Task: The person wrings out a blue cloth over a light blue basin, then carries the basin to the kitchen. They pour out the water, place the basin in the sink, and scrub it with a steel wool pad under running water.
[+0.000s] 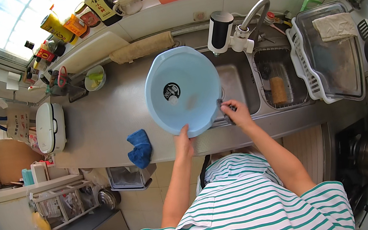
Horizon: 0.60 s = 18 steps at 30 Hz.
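Observation:
A light blue plastic basin (183, 89) is tilted over the counter and the left edge of the steel sink (236, 80), its inside facing me. My left hand (184, 140) grips the near rim, thumb on the inner side. In my right hand (240, 114) is a dark scouring pad (228, 115), held at the outside of the basin's right rim. Inside the basin are a round black sticker, a pale round patch and a brownish smudge. A crumpled blue cloth (140, 149) lies at the counter's front edge, left of my left hand.
The faucet (240, 38) with its black-and-white unit (221, 32) stands behind the sink. A wire drainer (281, 76) sits in the right basin, beside a white dish rack (306, 61). A small bowl (95, 78) and a white appliance (50, 128) stand left; bottles line the sill.

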Each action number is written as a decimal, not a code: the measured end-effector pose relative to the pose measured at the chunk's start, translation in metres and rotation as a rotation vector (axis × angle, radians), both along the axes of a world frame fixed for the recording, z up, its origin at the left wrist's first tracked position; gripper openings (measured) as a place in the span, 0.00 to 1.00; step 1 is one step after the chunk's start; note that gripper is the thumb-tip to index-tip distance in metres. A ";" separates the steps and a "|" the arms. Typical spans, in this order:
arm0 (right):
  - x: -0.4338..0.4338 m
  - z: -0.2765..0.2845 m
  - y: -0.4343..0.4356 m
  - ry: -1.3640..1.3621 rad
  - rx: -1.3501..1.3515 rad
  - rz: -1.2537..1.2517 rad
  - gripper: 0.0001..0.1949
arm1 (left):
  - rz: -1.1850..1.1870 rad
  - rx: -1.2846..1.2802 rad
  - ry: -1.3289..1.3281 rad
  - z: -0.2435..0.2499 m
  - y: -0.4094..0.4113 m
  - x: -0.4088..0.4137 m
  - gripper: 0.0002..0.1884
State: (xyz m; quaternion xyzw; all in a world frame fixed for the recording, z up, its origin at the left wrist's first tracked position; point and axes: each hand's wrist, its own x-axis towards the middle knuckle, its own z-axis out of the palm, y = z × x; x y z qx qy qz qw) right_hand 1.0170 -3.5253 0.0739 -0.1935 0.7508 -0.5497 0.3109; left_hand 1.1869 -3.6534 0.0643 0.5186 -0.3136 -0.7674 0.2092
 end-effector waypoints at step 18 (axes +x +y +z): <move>-0.042 -0.005 0.024 -1.237 -0.437 -0.474 0.17 | -0.265 -1.029 -0.357 -0.018 0.006 0.011 0.42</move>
